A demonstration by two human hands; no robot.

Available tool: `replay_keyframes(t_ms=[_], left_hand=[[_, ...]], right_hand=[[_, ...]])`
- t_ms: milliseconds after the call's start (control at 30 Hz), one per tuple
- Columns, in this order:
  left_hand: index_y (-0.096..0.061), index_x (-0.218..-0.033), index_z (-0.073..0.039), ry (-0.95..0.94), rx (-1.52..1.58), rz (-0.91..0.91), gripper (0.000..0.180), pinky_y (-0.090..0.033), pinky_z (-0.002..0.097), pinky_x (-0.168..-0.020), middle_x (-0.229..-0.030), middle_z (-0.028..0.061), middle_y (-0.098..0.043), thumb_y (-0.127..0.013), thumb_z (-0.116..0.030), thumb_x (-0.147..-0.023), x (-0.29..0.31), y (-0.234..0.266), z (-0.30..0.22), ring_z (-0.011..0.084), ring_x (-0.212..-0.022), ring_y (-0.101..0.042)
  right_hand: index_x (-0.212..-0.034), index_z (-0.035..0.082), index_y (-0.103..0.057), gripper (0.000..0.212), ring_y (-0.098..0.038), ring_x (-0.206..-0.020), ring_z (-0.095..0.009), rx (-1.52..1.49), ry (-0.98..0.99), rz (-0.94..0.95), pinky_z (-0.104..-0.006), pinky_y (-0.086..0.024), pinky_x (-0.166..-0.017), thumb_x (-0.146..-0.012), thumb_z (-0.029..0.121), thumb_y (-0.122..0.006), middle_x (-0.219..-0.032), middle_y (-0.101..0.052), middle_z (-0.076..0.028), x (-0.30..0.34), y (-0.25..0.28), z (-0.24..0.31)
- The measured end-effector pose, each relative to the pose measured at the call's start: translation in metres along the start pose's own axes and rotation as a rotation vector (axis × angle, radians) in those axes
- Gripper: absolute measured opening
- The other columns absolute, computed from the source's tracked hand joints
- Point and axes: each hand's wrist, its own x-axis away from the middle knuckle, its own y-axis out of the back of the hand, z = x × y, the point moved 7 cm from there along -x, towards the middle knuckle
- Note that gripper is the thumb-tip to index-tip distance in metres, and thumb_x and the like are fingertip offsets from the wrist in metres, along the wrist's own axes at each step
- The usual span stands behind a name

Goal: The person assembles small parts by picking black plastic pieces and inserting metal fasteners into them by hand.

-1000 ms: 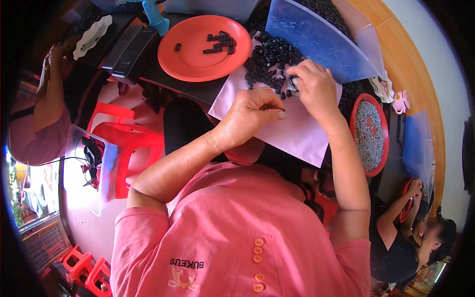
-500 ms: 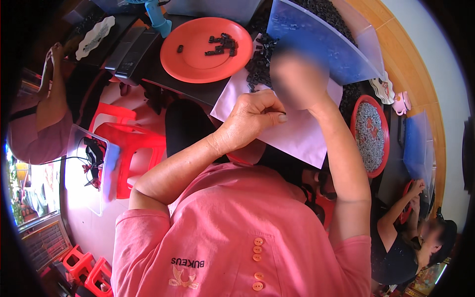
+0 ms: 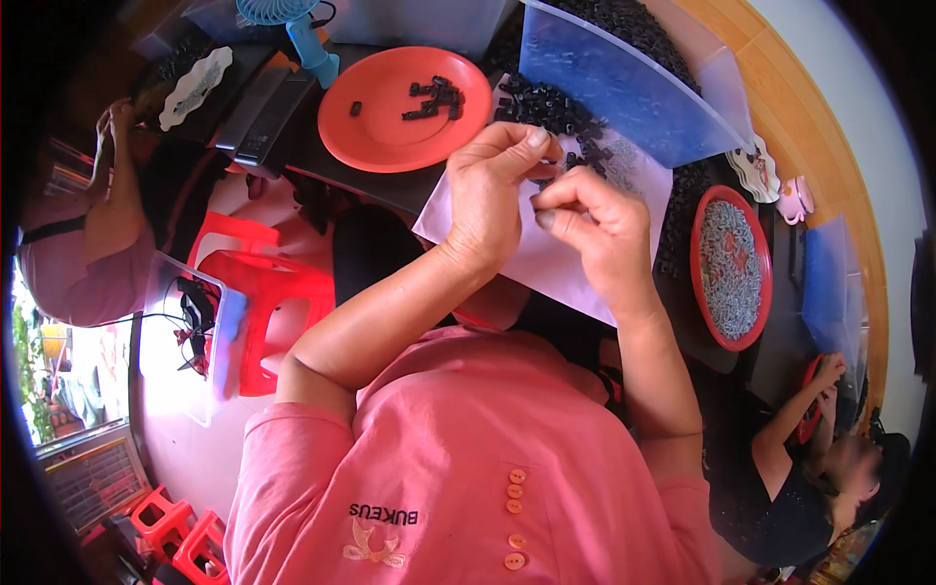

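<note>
red stool point(image 3: 255, 297), blue fan point(image 3: 292, 21), clear box point(image 3: 185, 336)

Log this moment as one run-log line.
left hand: pinching small black part | right hand: fingertips meeting left | under hands: white sheet | black parts pile behind | orange plate: few parts

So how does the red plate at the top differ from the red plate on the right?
The top red plate is mostly bare, with only a few small black parts on it; the right red plate is filled nearly to its rim with small grey parts. The top one looks lighter, more orange, and lies beyond the left hand; the right one is deeper red and lies beside the right hand. Both are round and rimmed.
</note>
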Motion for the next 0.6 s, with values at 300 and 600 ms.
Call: replay_keyframes(t_ms=[300,600], left_hand=[[-0.063,-0.088,0.003,0.037,-0.045,0.029,0.013,-0.05,0.0295,-0.064,-0.079,0.0107,-0.065,-0.063,-0.01,-0.091,0.013,0.0,0.006,0.0183,-0.069,-0.062],[-0.061,-0.095,0.003,0.112,-0.196,0.049,0.016,-0.048,0.0305,-0.061,-0.086,0.0129,-0.065,-0.06,-0.013,-0.094,0.029,0.004,0.007,0.0211,-0.069,-0.062]], right_hand=[[-0.086,0.012,-0.064,0.031,-0.06,-0.07,-0.022,0.266,0.81,0.113,-0.0307,-0.043,-0.054,-0.056,0.015,-0.072,-0.075,-0.058,-0.007,0.061,-0.012,0.189],[-0.096,0.02,-0.064,0.03,-0.056,-0.064,-0.021,0.254,0.751,0.266,-0.0315,-0.044,-0.053,-0.067,0.021,-0.072,-0.072,-0.055,-0.005,0.091,0.011,0.203]])
